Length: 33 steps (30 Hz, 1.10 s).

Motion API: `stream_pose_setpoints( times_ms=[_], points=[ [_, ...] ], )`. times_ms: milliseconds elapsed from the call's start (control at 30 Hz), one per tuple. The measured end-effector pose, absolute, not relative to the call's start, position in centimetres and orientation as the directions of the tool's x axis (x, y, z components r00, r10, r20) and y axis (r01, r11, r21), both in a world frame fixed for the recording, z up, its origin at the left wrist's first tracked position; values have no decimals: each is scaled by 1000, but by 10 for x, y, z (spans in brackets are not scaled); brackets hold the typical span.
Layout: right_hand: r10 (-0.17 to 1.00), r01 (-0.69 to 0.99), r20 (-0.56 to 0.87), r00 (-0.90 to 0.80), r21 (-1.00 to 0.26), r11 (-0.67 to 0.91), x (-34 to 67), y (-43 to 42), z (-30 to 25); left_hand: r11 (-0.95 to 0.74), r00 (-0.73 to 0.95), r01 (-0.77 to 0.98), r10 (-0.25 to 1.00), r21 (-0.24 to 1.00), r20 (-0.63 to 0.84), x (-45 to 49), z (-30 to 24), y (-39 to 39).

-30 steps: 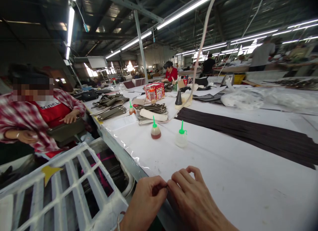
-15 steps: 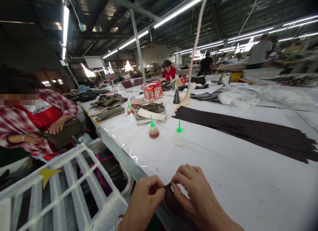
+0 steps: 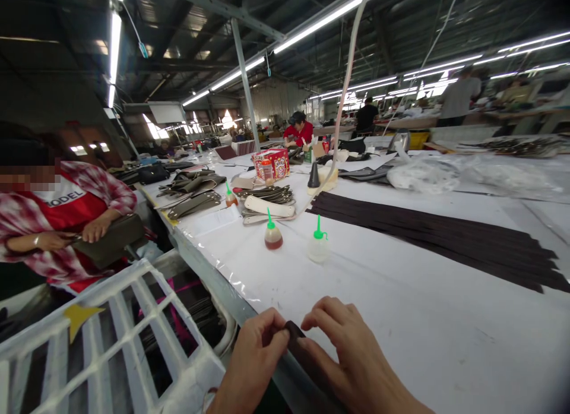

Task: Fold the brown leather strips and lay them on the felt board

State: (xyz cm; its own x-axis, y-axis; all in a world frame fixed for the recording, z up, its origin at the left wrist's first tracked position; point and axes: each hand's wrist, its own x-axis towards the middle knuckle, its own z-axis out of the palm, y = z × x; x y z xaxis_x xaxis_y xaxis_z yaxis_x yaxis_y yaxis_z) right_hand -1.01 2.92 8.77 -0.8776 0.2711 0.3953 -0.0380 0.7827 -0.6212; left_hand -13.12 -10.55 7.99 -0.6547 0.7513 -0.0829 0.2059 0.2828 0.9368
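A dark brown strip, looking like leather or fabric, runs from the near table edge up to my hands. My left hand is closed, pinching the strip's far end between thumb and index finger. Along the strip's right side lies my right hand; its thumb presses on the strip while the index finger is lifted off it. The strip's lower part is partly hidden under my right palm. Ahead stand two squeeze bottles with green nozzles: one with reddish-brown liquid, one clear-looking.
A row of dark brown strips lies across the white table. Stacked olive pieces, a red box and plastic bags sit farther back. At left are a white slatted crate and a co-worker handling an olive piece.
My right index finger has lifted away from the strip's end, and its thumb has moved onto the strip. The left pinch stays at the end. The view has shifted slightly.
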Motion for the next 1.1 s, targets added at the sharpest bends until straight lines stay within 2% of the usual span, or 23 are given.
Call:
stream_pose_setpoints(
  times_ms=[200, 333, 600, 833, 933, 1000, 1100],
  points=[
    [172, -75, 608, -775, -358, 931, -19, 21, 83, 262, -638, 232, 768, 937, -57, -124, 86, -106],
    [122, -85, 646, -754, -280, 956, -21, 20, 80, 251, -623, 282, 782, 926, -22, -122, 84, -108],
    [253, -53, 490, -834, -527, 848, -17, 22, 82, 317, -619, 374, 785, 872, -20, -115, 89, -110],
    [314, -49, 387, -867, -694, 719, -17, 24, 89, 324, -654, 312, 755, 893, -45, -113, 83, -109],
    [336, -29, 278, -900, -808, 589, -16, 28, 92, 339, -670, 320, 741, 885, -41, -113, 82, -110],
    [310, -32, 196, -930, -885, 464, -14, 33, 93, 343, -665, 304, 744, 889, -59, -114, 81, -109],
    [311, -33, 154, -938, -931, 362, -11, 40, 90, 294, -657, 227, 750, 928, -76, -119, 80, -107]
  ],
)
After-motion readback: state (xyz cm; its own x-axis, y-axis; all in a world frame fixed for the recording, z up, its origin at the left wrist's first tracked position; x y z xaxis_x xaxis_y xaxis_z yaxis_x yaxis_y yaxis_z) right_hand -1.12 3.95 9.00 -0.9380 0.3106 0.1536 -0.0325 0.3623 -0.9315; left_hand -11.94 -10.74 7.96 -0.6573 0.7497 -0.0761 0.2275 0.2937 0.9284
